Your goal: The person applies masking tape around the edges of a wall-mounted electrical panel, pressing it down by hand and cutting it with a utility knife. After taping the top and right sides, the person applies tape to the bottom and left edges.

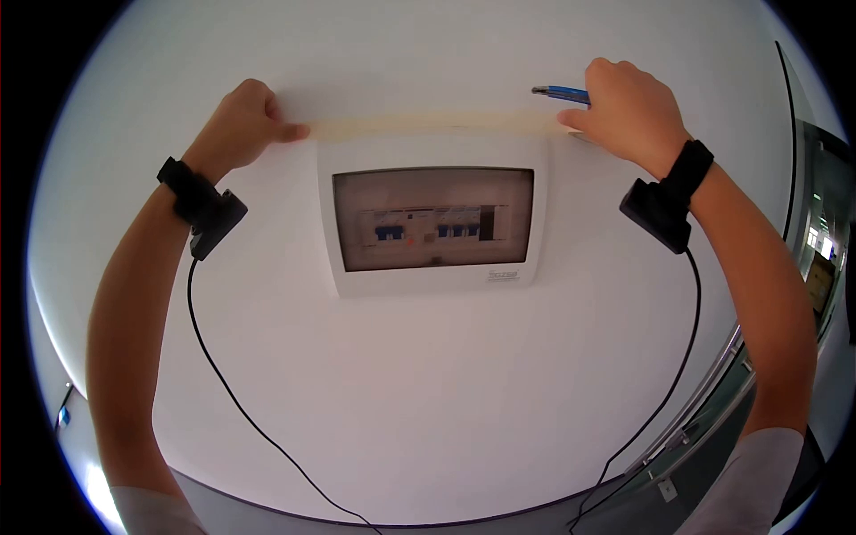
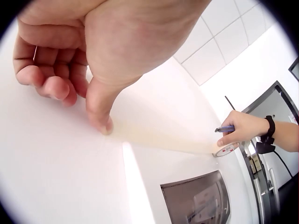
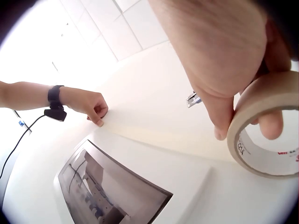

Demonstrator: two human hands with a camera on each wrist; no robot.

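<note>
1. Tape strip: long axis runs side to side, hand to hand, roughly parallel to the top edge of the breaker box. Sits right along that edge; overlap or tiny gap, can't tell.
2. Left hand: at the strip's left end, thumb pressing the tape against the wall. Other fingers bent, off the tape, nothing in them.
3. Right hand: at the strip's right end, clamped on the tape roll. Thumb on the outside, a finger showing through the core.
4. Roll: mostly hidden in head view, clear in both wrist views. Just below the right thumb, beyond the box's top right corner. Right hand nearer; left hand well apart, a whole strip away.
5. Blue tool: also in the right hand, metal-looking end pointing left, above the strip and roughly along it. Pen or cutter, can't tell.
6. Key relation, my judgement: strip's line against the box's top edge, with the pressed left end as anchor and the roll as the free-side end.
7. Strip flat on the wall along its middle? Can't tell.
</note>
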